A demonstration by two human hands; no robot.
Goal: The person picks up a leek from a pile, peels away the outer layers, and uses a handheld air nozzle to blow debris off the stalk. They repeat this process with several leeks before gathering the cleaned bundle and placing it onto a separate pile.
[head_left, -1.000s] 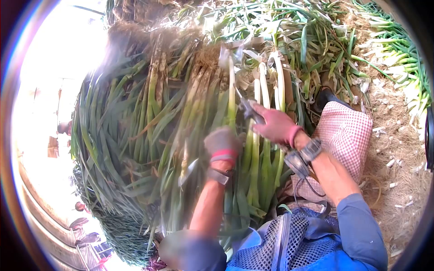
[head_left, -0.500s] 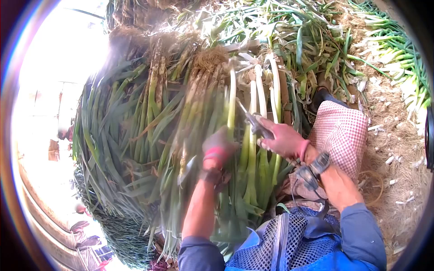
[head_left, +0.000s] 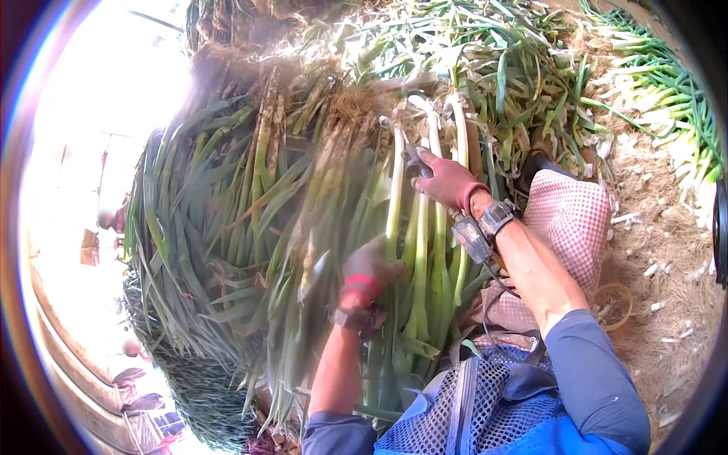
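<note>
My left hand [head_left: 370, 269], in a pinkish glove, is closed round the green part of a long leek [head_left: 395, 189] with a bare white stem. Above it my right hand [head_left: 446, 180], gloved too, grips a dark air nozzle [head_left: 415, 161] whose tip is beside that stem; a cable or hose runs down from the wrist. Several peeled leeks [head_left: 461, 136] lie parallel just to the right. Unpeeled leeks with brown roots [head_left: 345, 110] are heaped to the left.
Stripped leaves [head_left: 531, 83] pile up at the top. Finished-looking leeks [head_left: 682, 114] lie in a row at the far right. Root scraps [head_left: 652, 227] cover the floor. A checked cloth [head_left: 565, 216] covers my leg. Dark green leaves [head_left: 201, 387] are stacked at the lower left.
My right hand has moved up and left with the nozzle, closer to the leek's stem. My left hand has shifted slightly down with the leek, whose upper stem now looks whiter.
</note>
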